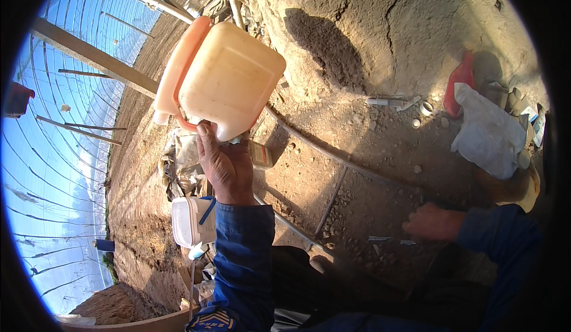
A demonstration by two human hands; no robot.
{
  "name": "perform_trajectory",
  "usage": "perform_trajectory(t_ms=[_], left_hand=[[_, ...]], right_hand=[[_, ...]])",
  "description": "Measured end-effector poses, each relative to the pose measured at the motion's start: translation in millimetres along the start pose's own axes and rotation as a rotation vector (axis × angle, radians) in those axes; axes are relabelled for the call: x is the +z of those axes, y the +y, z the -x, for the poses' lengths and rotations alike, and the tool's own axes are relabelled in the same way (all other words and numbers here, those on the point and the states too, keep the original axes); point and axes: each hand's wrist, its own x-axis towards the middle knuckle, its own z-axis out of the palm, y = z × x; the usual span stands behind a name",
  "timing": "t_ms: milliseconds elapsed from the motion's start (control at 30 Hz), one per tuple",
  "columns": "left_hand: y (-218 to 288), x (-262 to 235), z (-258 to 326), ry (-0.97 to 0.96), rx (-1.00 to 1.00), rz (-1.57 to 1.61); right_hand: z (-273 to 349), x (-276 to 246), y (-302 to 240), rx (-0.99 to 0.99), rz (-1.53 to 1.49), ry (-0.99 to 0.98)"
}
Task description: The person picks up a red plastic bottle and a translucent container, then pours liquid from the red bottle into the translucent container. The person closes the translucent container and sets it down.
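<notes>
Jug (238,76) L, bag (489,132) R

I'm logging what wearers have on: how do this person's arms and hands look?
The left hand and right hand wear no gloves. The left sleeve is long and blue, with a yellow-marked emblem low down; the right sleeve is blue too, darker in shade.

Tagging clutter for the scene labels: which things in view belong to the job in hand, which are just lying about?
In use:
pale plastic jug, gripped by the left hand

Apparently just lying about:
white bucket with blue handle
red container
crumpled white bag
long hose or pipe
</notes>
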Motion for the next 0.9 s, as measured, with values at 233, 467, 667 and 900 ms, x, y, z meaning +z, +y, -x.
perform_trajectory(t_ms=[233,467,667,900], left_hand=[[-1.4,2.1,-0.2,-0.018,0.015,0.018],[-2.2,2.3,0.2,-0.02,0.022,0.015],[-2.2,5.9,-1.0,0.005,0.018,-0.006],[-3.7,2.9,-4.3,0.038,0.014,0.002]], right_hand=[[-1.4,-4.4,-0.6,0.004,0.009,0.009],[-15.8,-21.0,-4.6,0.085,-0.04,-0.189],[-8.5,-10.7,-0.6,0.025,-0.006,-0.077],[-7.4,-12.6,0.0,0.025,-0.027,-0.104]])
